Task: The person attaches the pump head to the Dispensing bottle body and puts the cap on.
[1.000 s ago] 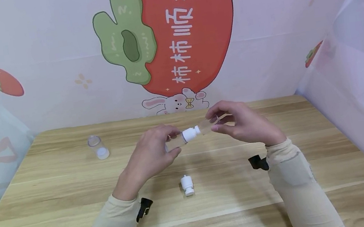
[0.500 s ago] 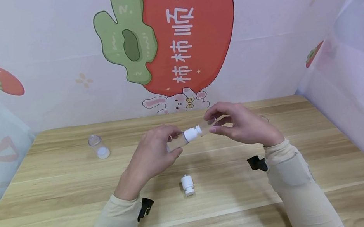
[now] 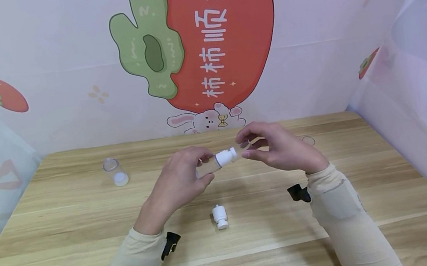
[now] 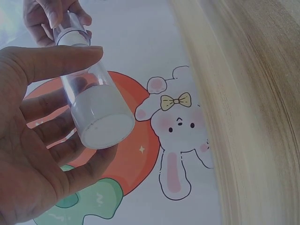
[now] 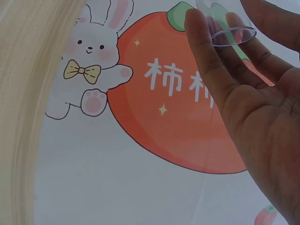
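My left hand (image 3: 182, 179) grips a clear bottle (image 3: 208, 167), tilted above the table with a white pump top (image 3: 224, 157) on its right end. In the left wrist view the thumb and fingers wrap the bottle (image 4: 104, 117), its whitish base towards the camera. My right hand (image 3: 282, 148) pinches a clear cap (image 3: 242, 150) by its sides, in line with the pump, whose tip looks to be inside it. The right wrist view shows the rimmed end of the cap (image 5: 234, 36) between thumb and fingers.
A loose white pump top (image 3: 220, 217) lies on the wooden table (image 3: 257, 259) in front of the hands. Another clear bottle (image 3: 115, 171) stands or lies at the back left; I cannot tell which. Beyond my right hand shows a thin round outline (image 3: 314, 139) of something transparent.
My right hand has moved left and slightly down, bringing the clear cap further over the pump top. My left hand has hardly moved and still holds the bottle.
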Available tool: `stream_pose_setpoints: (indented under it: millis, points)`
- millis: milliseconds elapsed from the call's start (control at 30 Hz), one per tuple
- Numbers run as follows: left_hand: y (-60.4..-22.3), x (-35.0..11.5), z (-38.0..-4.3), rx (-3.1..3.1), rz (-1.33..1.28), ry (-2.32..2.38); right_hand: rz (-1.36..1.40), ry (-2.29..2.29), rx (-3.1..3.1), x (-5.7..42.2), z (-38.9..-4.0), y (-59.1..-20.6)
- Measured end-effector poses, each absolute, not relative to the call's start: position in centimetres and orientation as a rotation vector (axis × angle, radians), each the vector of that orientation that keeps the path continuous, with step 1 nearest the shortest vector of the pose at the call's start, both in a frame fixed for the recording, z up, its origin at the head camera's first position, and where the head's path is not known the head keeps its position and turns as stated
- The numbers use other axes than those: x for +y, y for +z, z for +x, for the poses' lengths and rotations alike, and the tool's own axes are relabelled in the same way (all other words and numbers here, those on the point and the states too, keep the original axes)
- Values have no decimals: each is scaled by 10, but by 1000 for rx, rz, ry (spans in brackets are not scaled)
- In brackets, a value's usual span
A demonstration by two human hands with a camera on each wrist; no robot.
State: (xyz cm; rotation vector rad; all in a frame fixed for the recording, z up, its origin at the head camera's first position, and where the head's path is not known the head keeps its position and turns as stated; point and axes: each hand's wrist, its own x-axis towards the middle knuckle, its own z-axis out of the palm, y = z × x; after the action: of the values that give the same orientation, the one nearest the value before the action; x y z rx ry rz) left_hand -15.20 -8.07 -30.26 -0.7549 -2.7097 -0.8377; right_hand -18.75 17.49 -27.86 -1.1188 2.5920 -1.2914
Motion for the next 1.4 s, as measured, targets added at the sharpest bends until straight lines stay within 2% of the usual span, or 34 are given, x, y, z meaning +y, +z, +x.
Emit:
stream_pose_setpoints:
  millis: [1400]
  points:
    - [-303,-80,-151,-2681,-783,-844,-1213,-1270,2569,164,-188,-286]
